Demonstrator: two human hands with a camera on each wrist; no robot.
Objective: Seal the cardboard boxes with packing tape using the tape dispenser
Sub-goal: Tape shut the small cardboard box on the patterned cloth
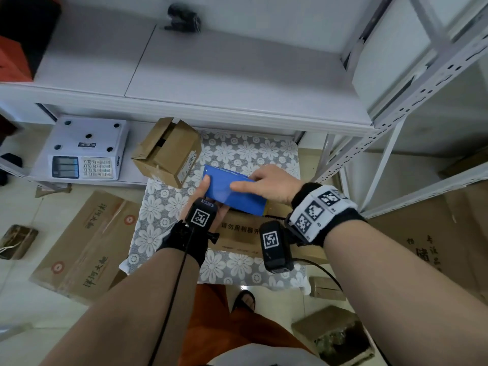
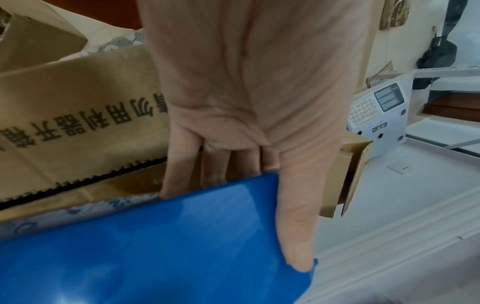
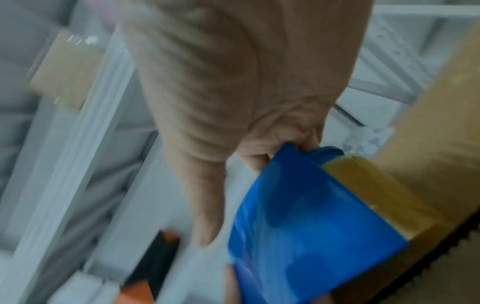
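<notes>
A flat, glossy blue packet point(image 1: 232, 191) is held in both hands over a printed cardboard box point(image 1: 237, 235) that lies on a lace-covered table point(image 1: 243, 151). My left hand point(image 1: 211, 196) grips the packet's left end, with the thumb point(image 2: 296, 236) on top and the fingers underneath. My right hand point(image 1: 264, 180) holds its right end, thumb on top and fingers curled over the far edge. In the left wrist view the box point(image 2: 78, 98) shows a zigzag-cut flap edge just behind the packet point(image 2: 155, 246). The right wrist view is blurred, with the packet point(image 3: 311, 226) against brown cardboard. No tape dispenser is visible.
A small open cardboard box point(image 1: 166, 151) stands tilted at the table's back left, beside a white weighing scale point(image 1: 87, 151). Flattened cartons point(image 1: 84, 247) lie on the floor to the left, small boxes point(image 1: 332, 334) to the right. A white shelf point(image 1: 237, 83) overhangs the back.
</notes>
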